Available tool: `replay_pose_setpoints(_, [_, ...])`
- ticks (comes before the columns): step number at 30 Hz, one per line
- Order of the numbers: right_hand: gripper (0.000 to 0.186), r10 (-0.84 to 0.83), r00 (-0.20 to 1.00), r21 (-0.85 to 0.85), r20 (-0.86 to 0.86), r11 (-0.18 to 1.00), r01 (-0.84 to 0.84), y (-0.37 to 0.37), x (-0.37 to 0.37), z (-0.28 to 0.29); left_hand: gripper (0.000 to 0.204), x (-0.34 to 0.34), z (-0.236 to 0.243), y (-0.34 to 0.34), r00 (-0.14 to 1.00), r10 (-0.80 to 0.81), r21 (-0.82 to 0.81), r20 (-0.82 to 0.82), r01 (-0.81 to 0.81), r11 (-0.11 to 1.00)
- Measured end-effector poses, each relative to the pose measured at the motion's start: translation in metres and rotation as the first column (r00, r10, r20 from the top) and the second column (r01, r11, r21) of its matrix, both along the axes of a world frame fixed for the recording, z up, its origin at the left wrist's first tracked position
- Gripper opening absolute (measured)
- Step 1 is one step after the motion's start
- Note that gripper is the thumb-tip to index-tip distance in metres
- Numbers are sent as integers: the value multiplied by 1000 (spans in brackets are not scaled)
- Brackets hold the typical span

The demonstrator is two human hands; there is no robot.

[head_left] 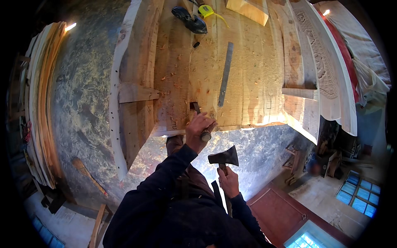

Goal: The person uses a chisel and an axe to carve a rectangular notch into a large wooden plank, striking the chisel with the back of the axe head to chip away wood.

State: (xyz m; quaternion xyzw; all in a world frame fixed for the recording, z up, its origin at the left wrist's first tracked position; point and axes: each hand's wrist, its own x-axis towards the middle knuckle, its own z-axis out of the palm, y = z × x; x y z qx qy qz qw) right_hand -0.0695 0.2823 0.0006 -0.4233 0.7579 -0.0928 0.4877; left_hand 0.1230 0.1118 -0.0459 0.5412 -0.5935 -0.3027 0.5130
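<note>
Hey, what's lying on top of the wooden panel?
I see a metal strip, yellow tape measure, black tool, wood block and scattered shavings. The left hand, gripping a chisel, covers part of the panel, hiding what's beneath.

Dim, fisheye-bent edges, 2 bright upper spots (70,27), glare on floor (252,177).

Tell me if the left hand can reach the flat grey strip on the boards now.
Probably not: the left hand is closed around the chisel. Otherwise the way looks free, as the flat grey strip lies close by, uncovered.
</note>
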Motion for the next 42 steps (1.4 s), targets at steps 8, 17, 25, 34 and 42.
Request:
replay_pose_setpoints(8, [27,60,997,-158,-50,985,-67,-1,0,-2,18,5,-6,3,999,-33,-50,36,35,998])
replay_pose_setpoints(17, [23,149,989,-457,3,880,-131,-24,18,32,19,12,-5,1,999,-36,-65,-30,34,997])
replay_pose_setpoints(25, [17,248,941,-589,-232,734,-338,-86,56,63,14,4,-9,-2,1000,20,-63,-21,-22,998])
replay_pose_setpoints(34, [24,34,960,-549,279,826,130,-65,44,77,16,8,15,-18,996,11,137,-83,0,991])
replay_pose_setpoints(42, [26,257,907,-581,-335,701,-413,-119,65,82,10,4,12,-32,982,128,52,-136,-122,991])
